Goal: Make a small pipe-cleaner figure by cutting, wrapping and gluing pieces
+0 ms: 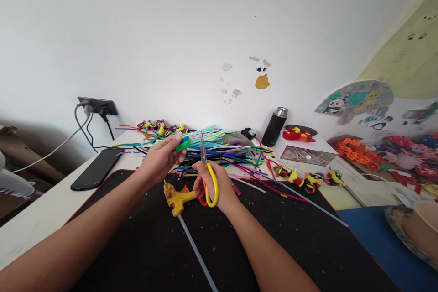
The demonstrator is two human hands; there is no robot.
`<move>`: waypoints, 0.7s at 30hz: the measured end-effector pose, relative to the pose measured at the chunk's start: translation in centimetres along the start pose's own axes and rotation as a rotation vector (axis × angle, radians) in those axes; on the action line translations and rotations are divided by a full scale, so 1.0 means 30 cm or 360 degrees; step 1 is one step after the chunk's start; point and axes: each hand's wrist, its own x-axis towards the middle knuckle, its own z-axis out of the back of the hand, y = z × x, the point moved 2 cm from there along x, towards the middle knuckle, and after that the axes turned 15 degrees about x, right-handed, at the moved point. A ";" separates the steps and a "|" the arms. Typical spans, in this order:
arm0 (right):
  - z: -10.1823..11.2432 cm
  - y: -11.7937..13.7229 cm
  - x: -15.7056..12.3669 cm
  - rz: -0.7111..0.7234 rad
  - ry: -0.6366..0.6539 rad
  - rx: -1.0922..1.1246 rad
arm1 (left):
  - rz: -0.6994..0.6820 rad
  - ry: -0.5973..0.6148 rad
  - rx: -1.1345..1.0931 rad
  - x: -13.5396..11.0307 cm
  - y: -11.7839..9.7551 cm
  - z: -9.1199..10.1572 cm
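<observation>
My left hand (160, 159) pinches a short green fuzzy pipe-cleaner piece (184, 144) between thumb and fingers, held above the black mat (137, 237). My right hand (215, 185) grips scissors (208, 169) with yellow and orange handles; the blades point upward just to the right of the green piece, and I cannot tell if they touch it. Under my hands a yellow glue gun (175, 198) lies on the mat with a long clear glue stick (196, 251) trailing toward me. Behind my hands lies a heap of coloured pipe cleaners (226, 150).
A black phone (97, 169) lies at the left on the white table, below a wall socket with cables (97, 106). A black flask (274, 127), a white box (308, 150) and small pipe-cleaner figures (308, 177) stand at the right. Orange flowers (359, 155) fill the far right.
</observation>
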 end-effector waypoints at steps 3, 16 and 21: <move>-0.011 0.018 -0.004 0.0001 0.0035 0.0018 | 0.0034 -0.0018 -0.0077 -0.002 -0.005 -0.001; -0.004 -0.019 0.000 0.0114 0.0059 -0.0015 | 0.0073 0.0077 0.0182 -0.018 -0.012 -0.006; 0.002 0.010 0.006 0.0213 -0.0023 0.0097 | 0.0100 0.0191 0.0293 -0.032 0.005 -0.019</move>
